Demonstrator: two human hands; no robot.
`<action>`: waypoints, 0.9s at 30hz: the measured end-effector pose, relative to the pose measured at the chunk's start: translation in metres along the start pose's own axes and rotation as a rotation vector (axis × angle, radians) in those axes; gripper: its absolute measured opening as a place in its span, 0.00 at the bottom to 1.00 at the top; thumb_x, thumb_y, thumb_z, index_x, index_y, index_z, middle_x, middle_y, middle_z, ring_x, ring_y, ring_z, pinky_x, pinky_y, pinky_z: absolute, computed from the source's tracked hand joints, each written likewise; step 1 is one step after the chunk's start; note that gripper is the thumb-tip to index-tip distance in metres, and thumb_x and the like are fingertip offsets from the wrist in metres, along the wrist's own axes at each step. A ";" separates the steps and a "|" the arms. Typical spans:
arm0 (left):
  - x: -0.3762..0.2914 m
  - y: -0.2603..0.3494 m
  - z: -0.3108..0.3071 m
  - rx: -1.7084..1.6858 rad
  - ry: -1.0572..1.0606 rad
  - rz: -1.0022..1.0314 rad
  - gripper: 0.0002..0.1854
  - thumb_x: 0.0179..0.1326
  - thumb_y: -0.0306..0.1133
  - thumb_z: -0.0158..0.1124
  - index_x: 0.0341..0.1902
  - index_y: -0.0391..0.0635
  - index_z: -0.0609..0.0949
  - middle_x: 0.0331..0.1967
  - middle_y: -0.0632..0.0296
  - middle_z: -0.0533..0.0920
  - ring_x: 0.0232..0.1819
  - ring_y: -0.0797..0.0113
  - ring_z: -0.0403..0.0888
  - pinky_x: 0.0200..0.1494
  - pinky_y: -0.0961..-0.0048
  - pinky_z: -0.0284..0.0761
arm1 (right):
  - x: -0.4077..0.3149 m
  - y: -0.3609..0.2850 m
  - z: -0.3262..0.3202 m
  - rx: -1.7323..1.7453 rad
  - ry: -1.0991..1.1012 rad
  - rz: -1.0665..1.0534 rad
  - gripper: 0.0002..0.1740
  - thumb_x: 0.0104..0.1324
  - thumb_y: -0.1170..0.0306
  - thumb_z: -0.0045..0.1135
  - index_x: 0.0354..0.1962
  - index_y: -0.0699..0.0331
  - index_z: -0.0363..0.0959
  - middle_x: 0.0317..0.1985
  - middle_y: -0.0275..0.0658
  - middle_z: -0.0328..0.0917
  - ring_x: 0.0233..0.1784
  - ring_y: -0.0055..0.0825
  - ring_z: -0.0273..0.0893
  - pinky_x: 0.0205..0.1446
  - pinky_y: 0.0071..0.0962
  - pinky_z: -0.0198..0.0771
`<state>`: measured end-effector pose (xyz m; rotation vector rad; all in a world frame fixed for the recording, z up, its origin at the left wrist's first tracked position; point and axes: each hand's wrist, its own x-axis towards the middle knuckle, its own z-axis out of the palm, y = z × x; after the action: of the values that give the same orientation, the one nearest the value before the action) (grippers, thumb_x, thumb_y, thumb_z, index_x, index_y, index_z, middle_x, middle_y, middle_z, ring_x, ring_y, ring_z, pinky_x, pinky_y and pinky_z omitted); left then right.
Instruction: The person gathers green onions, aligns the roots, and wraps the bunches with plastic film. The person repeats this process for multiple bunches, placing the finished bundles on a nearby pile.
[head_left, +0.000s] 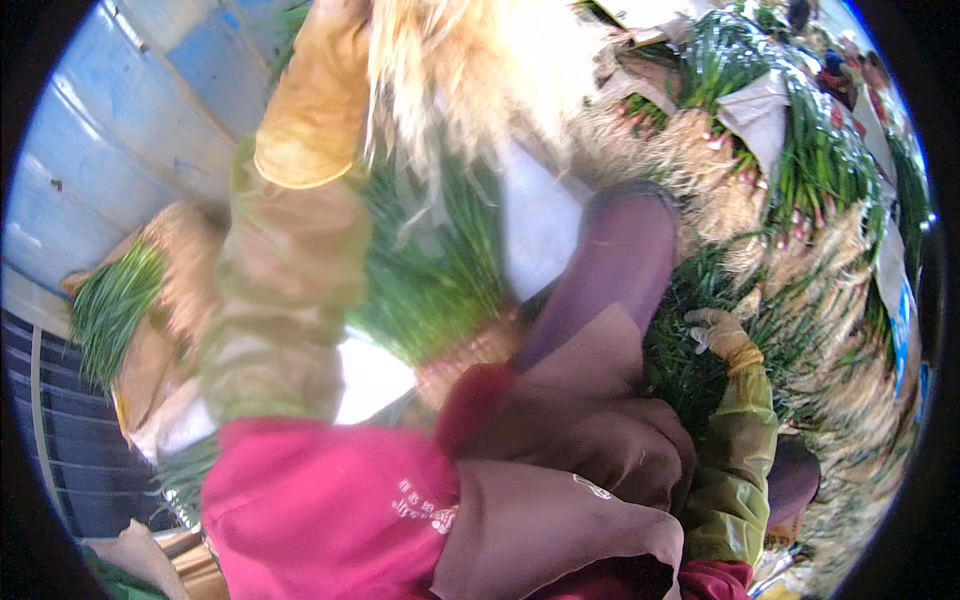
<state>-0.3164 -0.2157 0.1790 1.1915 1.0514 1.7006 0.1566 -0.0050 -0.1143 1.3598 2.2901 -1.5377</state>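
Note:
A yellow rubber glove with a long cuff covers my left hand (319, 94). That arm reaches up to the top edge, where the fingers are cut off. Right beside the glove hangs a thick mass of pale, straw-like roots (465, 67), blurred and overexposed; the grip on it cannot be seen. Below it, a bunch of green onions (442, 285) with green leaves and reddish bases lies by my leg. Off to the right, my right hand (718, 335), in a whitish glove with a yellow cuff, rests over loose green leaves (679, 367), fingers apart, with nothing visibly held.
Piles of green onions (817, 172) with root ends cover the right side, with grey sheets (757, 112) among them. My purple-clad knee (630, 232) stands between my arms. Another bunch (124, 300) lies at left, near a blue-and-white metal wall (112, 150). Distant people appear upper right.

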 end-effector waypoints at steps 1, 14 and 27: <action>-0.009 -0.008 -0.022 -0.040 0.035 -0.016 0.28 0.52 0.31 0.66 0.58 0.40 0.71 0.46 0.49 0.78 0.50 0.56 0.77 0.54 0.58 0.76 | 0.005 0.011 0.001 0.093 -0.074 0.010 0.21 0.61 0.74 0.58 0.53 0.68 0.70 0.38 0.39 0.80 0.28 0.22 0.75 0.32 0.23 0.75; -0.298 -0.375 -0.063 -0.753 0.855 -0.706 0.23 0.56 0.32 0.60 0.55 0.34 0.73 0.43 0.49 0.81 0.31 0.63 0.82 0.33 0.72 0.82 | 0.007 0.052 0.001 0.254 0.024 0.196 0.18 0.61 0.80 0.53 0.50 0.67 0.73 0.39 0.33 0.79 0.28 0.20 0.73 0.29 0.19 0.71; -0.286 -0.337 -0.049 0.367 1.312 -0.654 0.53 0.47 0.34 0.75 0.70 0.35 0.50 0.62 0.45 0.63 0.60 0.54 0.66 0.60 0.63 0.66 | 0.080 0.062 0.056 -0.638 0.776 -0.259 0.56 0.50 0.54 0.69 0.68 0.67 0.45 0.63 0.57 0.59 0.65 0.52 0.59 0.69 0.39 0.55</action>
<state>-0.2457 -0.3729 -0.2310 -0.3264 2.2511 1.6602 0.1286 0.0084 -0.2262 1.6553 3.0703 -0.1673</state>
